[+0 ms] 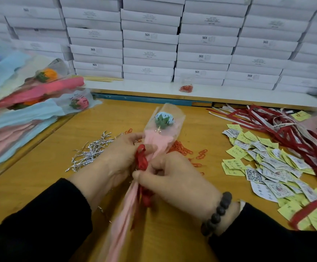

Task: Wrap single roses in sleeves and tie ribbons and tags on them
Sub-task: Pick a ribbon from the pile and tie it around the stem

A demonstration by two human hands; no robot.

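Red ribbon is pinched between both hands at the pink sleeve's waist: left hand and right hand curl round it, seemingly knotting. Beyond the fingertips sits the blue rose. Left of them lie silver ties; right, tags. Wooden table; white boxes stacked behind.

White boxes stacked behind; sticks, perhaps bamboo, beside.

Black sleeves, dark beaded bracelet
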